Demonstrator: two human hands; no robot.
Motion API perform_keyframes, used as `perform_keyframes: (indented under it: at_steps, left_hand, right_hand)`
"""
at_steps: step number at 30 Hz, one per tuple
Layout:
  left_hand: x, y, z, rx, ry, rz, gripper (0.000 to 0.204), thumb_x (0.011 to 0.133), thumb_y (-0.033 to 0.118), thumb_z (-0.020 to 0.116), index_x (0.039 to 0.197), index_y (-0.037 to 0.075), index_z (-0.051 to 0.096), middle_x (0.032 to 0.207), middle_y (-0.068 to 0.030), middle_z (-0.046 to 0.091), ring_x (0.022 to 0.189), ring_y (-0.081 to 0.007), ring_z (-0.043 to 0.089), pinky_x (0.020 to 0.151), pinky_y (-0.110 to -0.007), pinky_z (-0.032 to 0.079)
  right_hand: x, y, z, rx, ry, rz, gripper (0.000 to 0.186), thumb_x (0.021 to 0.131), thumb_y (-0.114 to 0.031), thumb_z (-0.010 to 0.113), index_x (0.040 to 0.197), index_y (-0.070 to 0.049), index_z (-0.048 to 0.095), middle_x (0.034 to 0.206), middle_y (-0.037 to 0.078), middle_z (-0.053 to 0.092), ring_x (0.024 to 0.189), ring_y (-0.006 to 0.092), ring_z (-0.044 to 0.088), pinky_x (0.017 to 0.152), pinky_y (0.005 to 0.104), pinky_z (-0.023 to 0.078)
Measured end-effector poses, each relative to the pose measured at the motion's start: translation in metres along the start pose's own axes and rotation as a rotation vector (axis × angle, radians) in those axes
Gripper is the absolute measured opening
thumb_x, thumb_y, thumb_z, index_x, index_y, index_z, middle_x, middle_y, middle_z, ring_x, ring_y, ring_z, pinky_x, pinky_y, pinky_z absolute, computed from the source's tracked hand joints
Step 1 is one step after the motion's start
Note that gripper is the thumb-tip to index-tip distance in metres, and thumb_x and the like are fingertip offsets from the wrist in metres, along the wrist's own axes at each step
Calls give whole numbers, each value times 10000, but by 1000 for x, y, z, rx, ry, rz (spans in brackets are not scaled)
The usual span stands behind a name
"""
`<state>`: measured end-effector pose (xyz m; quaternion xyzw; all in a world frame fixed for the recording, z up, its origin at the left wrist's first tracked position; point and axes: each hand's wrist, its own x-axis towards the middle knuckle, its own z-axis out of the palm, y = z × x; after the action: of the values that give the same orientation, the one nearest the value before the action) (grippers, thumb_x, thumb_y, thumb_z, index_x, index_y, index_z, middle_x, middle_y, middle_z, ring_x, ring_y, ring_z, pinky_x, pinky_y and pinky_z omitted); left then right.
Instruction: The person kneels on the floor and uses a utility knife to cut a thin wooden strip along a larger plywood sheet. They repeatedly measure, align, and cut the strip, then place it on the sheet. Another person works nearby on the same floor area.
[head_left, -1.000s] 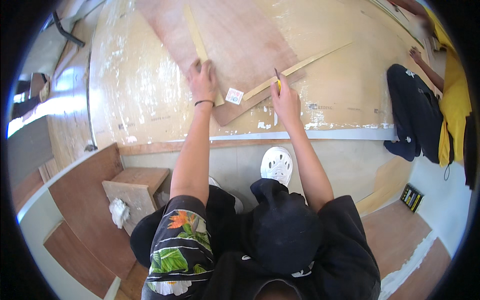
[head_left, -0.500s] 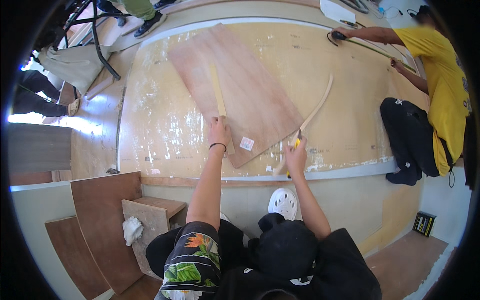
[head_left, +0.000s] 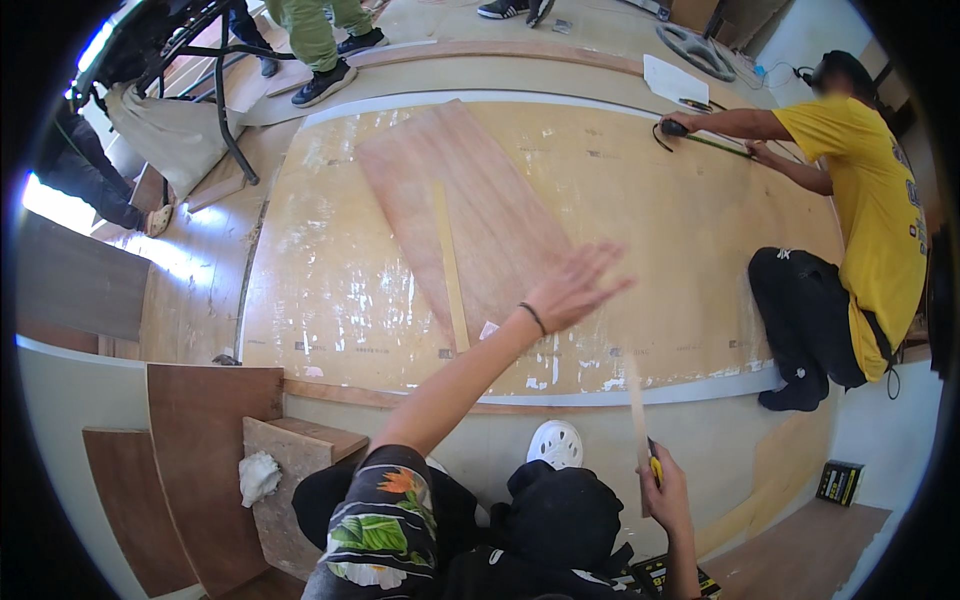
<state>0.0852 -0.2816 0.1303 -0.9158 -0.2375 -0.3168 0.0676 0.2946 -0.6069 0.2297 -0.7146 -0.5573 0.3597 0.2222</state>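
Note:
My left hand [head_left: 575, 290] is lifted above the near corner of a reddish veneer sheet [head_left: 480, 190], fingers spread, holding nothing; a dark band is on its wrist. The sheet lies slanted on a large pale board [head_left: 650, 220]. A narrow pale wood strip [head_left: 448, 265] rests lengthwise on the sheet. My right hand [head_left: 662, 492] is drawn back near my body, closed on a thin cut wood strip [head_left: 636, 400] that points upward, together with a yellow utility knife [head_left: 654, 465].
A person in a yellow shirt [head_left: 880, 210] crouches at the right, stretching a tape measure [head_left: 700, 138] over the board. Another person's legs [head_left: 320, 50] stand at the top left. Wood offcuts [head_left: 205, 440], a white rag [head_left: 258, 478] and a white shoe [head_left: 555, 445] lie near me.
My left hand has come off the veneer sheet and opened in the air. My right hand has pulled back toward me with the cut strip and knife. My view has tilted upward.

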Motion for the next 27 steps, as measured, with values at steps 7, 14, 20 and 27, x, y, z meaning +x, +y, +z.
perform_keyframes:
  at_steps: [7, 14, 20, 27]
  left_hand:
    - [-18, 43, -43, -1417, -1034, -258, 382, 1034, 349, 479, 1320, 99, 511, 1047, -116, 684, 993, -273, 660, 881, -441, 509]
    - [-123, 74, -120, -919, -1001, -256, 299, 1044, 261, 493, 1231, 30, 524, 968, -151, 623, 902, -279, 655, 785, -425, 525]
    - [-95, -19, -105, -389, -863, 10, 358, 952, 147, 503, 1297, 58, 541, 1127, -181, 635, 1048, -331, 640, 865, -449, 523]
    - [112, -338, -182, 787, -199, -642, 480, 951, 303, 508, 1372, 76, 539, 1490, -180, 425, 1373, -388, 396, 1135, -537, 310]
  right_hand:
    - [-5, -12, -36, 89, -16, 10, 228, 910, 50, 568, 1125, 7, 632, 924, 173, 685, 779, 304, 697, 730, 346, 542]
    - [5, 58, -45, -55, 148, -29, 266, 924, 14, 559, 1188, -8, 584, 1054, 151, 682, 987, 222, 666, 884, 326, 503]
    - [15, 146, -48, 166, 295, 460, 348, 947, -59, 579, 1283, -31, 496, 1074, 123, 685, 983, 180, 646, 877, 303, 497]
    - [-6, 169, -22, 104, 172, 523, 409, 938, -112, 637, 1306, -46, 471, 934, 82, 709, 835, 148, 637, 744, 294, 501]
